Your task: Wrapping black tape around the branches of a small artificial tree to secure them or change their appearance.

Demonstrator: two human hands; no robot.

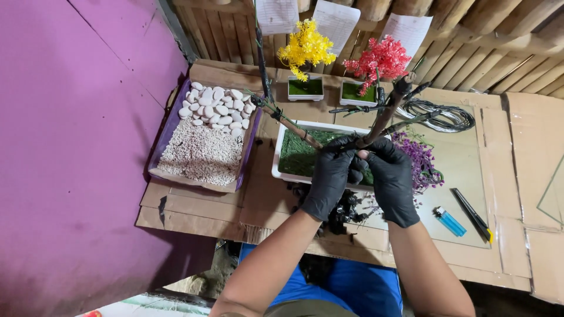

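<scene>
Branches (376,120) meet at one low point over the white tray (282,154), and both gloved hands close there: the left hand (330,176) wraps its grip tight around the base of the stems, and the right hand (390,179) presses against it from the other side, fingers curled shut on the same base, so the forked trunk stands upright on the green moss inside the tray instead of falling. One arm of the branches leans away to the left of the tray, toward the purple tray (160,154), which holds white pebbles at its far end and fine gravel at its near end. Behind the white tray stand two small pots, one with a yellow tree (305,47) and one with a red tree (383,58). Right of the white tray lie purple sprigs (418,154), and beyond them a coil of wire (437,114), near the hands. A blue lighter (450,222) and a cutter (473,215) rest further right on the cardboard-covered counter (200,220). Dark scraps (343,212) lie just in front of the white tray, under the wrists.
</scene>
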